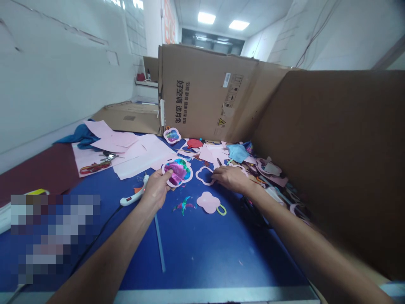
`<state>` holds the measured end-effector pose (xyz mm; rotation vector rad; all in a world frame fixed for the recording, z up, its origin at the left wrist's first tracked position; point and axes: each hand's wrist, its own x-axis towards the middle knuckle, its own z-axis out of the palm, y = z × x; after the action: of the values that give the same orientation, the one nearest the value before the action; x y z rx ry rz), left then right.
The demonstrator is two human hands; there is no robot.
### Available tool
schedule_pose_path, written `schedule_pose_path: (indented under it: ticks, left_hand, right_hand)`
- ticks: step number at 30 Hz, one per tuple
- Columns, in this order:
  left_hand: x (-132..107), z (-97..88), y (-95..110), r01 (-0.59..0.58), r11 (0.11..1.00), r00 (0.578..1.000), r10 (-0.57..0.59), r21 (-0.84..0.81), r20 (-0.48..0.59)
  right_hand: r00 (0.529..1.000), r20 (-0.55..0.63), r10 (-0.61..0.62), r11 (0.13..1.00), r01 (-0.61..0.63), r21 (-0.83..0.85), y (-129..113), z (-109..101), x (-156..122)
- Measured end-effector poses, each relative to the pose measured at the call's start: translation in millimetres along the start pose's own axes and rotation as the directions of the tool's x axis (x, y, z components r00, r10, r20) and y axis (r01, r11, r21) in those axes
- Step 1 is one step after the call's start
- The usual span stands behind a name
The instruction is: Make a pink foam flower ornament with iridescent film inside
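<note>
White walls [60, 71] run along one side of this room, and big brown cardboard sheets [205, 93] stand up at the back and right of a dark blue table top [202, 261]. The left hand [155, 188] pinches a pink paper flower frame with shiny rainbow film inside [177, 172], with its fingers and thumb closed on the edge. The right hand [230, 177] lies open and flat, palm down, holding nothing, with its fingertips just beside a thin pink paper flower ring [204, 175] (it looks like an empty cookie cutter). Near the hands sit a solid pink paper flower [207, 202] touching a small yellow-green ring [221, 210], and a little rainbow scrap [183, 205]. A white glue gun [133, 194] with a black cord [95, 238] lies just left of the left hand. Another pink flower frame with colored film [172, 135] lies farther back, near wide pale pink paper sheets [139, 154] and a crumpled blue cloth [79, 137]. A messy pile of paper scraps [262, 169] sits on the right, against the cardboard.
</note>
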<state>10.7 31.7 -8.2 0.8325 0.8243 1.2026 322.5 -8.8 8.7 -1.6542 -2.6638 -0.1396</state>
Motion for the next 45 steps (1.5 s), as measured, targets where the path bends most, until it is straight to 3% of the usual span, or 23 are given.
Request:
schedule_pose_path:
  ticks: [4, 10, 12, 14, 17, 19, 27, 39, 45]
  left_hand:
    - [2, -2.0, -2, -0.009, 1.000, 1.000, 0.009, 0.010, 0.006]
    - [1, -1.6, 0, -0.006, 1.000, 1.000, 0.006, 0.015, -0.002]
    - [1, -1.7, 0, -0.003, 1.000, 1.000, 0.003, 0.018, 0.003]
    - [2, -2.3, -1, -0.002, 1.000, 1.000, 0.002, 0.030, 0.009]
    - [3, -3.4, -4, -0.009, 0.999, 1.000, 0.008, 0.052, 0.017]
    - [4, -3.8, -6, -0.010, 0.998, 1.000, 0.009, 0.061, 0.016]
    - [1, -1.8, -5, -0.008, 0.999, 1.000, 0.008, 0.043, -0.012]
    - [0, -0.7, -3, 0.023, 1.000, 1.000, -0.023, -0.008, 0.017]
    - [-4, 0.4, -3, 0.226, 0.971, 0.964, -0.211, -0.080, 0.162]
  right_hand:
    - [0.993, 0.045, -0.111, 0.993, 0.112, -0.029, 0, 2, 9]
    - [0.997, 0.037, -0.067, 0.998, 0.066, 0.008, 3, 10, 10]
    - [1.000, 0.001, -0.003, 0.998, 0.003, 0.059, 2, 13, 9]
    - [0.988, -0.075, 0.137, 0.981, -0.125, 0.148, 0, 15, 10]
    - [0.904, -0.147, 0.402, 0.887, -0.345, 0.307, -4, 15, 22]
    - [0.858, -0.083, 0.507, 0.816, -0.446, 0.366, -5, 15, 35]
    - [0.785, -0.007, 0.620, 0.764, -0.602, 0.233, -8, 25, 79]
    - [0.777, -0.073, 0.625, 0.778, -0.613, 0.135, -21, 25, 71]
    - [0.761, -0.185, 0.622, 0.780, -0.579, 0.239, -39, 11, 59]
